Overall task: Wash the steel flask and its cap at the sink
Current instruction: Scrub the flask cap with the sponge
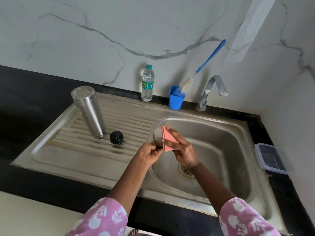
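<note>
The steel flask (pixel 88 111) stands upside down on the ribbed drainboard (pixel 71 150), left of the basin. Beside its mouth lies a round black stopper (pixel 116 137). Over the basin's left edge my left hand (pixel 148 155) pinches the lower rim of the steel cap (pixel 157 136). My right hand (pixel 179 148) presses a pink scrub cloth (pixel 167 138) against the cap's right side, fingers spread over the cloth. Much of the cap is hidden by cloth and fingers.
The steel sink basin (pixel 213 150) has a drain (pixel 186 170) at its bottom. The tap (pixel 212 91) stands behind it with no water running. A blue cup (pixel 176 101) holds a long bottle brush (pixel 209 57); a plastic water bottle (pixel 147 83) stands left of it. A lidded container (pixel 270 158) sits at right.
</note>
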